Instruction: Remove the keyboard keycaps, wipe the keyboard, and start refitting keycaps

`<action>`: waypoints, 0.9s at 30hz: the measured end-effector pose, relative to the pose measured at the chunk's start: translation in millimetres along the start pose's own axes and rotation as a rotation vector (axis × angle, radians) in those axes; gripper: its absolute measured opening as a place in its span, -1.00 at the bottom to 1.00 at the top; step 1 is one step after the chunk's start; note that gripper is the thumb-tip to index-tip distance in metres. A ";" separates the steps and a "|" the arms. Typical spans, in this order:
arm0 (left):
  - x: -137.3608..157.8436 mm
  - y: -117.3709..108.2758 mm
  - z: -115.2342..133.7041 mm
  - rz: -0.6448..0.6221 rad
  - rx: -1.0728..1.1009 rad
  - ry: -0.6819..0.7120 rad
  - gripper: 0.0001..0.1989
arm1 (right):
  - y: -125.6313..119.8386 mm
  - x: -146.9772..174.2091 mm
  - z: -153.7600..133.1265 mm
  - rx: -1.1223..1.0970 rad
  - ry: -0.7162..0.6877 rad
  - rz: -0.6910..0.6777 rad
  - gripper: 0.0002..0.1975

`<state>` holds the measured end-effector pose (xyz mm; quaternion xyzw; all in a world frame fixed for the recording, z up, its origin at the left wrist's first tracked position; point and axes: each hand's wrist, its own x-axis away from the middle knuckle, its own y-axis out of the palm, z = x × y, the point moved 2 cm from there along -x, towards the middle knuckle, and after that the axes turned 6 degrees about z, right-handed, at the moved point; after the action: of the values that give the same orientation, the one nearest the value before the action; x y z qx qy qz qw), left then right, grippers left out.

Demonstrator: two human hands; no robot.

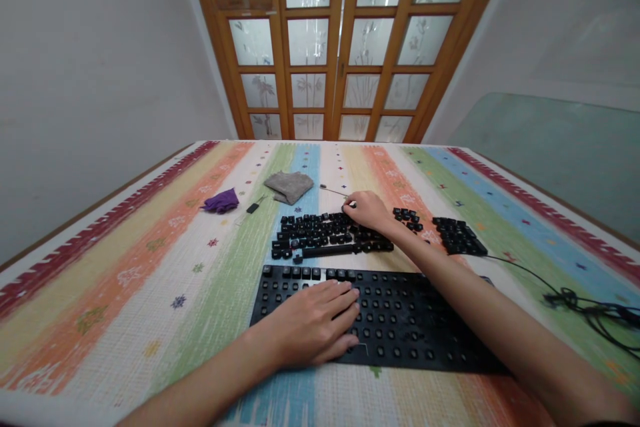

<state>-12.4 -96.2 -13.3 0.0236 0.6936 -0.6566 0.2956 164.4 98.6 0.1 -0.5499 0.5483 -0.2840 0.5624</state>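
A black keyboard (395,323) lies on the striped tablecloth in front of me. Keycaps (303,273) sit on part of its top row; the other positions show bare switches. My left hand (320,320) rests flat on the keyboard's left half, fingers stretched out. Beyond the keyboard, loose black keycaps (310,230) are laid out in rows, with a long space bar (327,251) at the near side. Over the far edge of these rows, my right hand (369,209) pinches a small dark keycap (351,205), partly hidden by the fingers.
A purple cloth (221,201), a grey cloth (289,187) and a small black-handled wire tool (253,207) lie at the back left. A thin stick (334,191) is near my right hand. More loose keycaps (459,237) and a coiled cable (595,313) lie right.
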 end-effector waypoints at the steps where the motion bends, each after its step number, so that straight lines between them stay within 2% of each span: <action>1: 0.2 0.1 0.0 0.004 -0.002 0.001 -0.60 | 0.9 -1.1 -0.4 0.005 0.003 -0.007 -0.75; 12: -1.3 -0.5 0.2 0.032 -0.008 0.006 -0.61 | 0.8 -13.1 -1.6 -0.032 -0.040 -0.052 -0.82; 18: -0.6 1.4 0.0 0.063 -0.008 0.017 -0.62 | -4.3 -11.3 -4.3 -0.104 -0.103 -0.021 -0.76; 23: 0.4 2.7 0.1 0.047 0.012 0.012 -0.61 | -20.3 4.7 -5.8 -0.172 -0.167 0.018 -0.75; 27: 0.1 2.5 0.0 0.023 0.031 -0.007 -0.62 | -35.9 33.7 -5.3 -0.285 -0.201 -0.006 -0.84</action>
<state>-11.4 -95.8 -15.5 0.0338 0.6821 -0.6637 0.3051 177.7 57.4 24.3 -0.6512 0.5223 -0.1487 0.5301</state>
